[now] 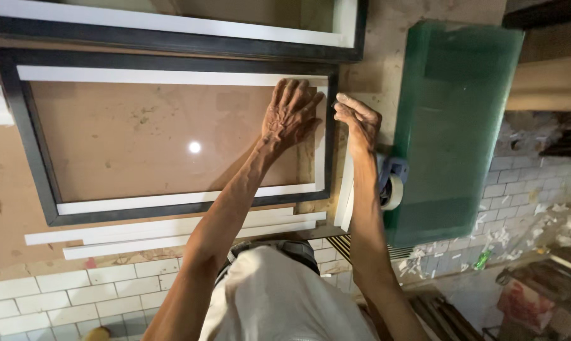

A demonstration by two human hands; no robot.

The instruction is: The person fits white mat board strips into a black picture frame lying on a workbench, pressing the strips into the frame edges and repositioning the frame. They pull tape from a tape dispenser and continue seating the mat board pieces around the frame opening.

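A black picture frame (27,136) with a white inner border and a glass pane lies flat on a brown worktop. My left hand (290,113) rests palm down, fingers spread, on the glass at the frame's right end. My right hand (359,121) pinches the frame's right black edge, just beside a white strip (346,189) that runs along that side. Both forearms reach up from the bottom of the view.
A second black frame (172,38) lies above the first. Loose white strips (165,235) lie below it. A green glass sheet (453,120) stands at the right, with a tape roll (393,189) by it. White tiles and scattered scraps show below.
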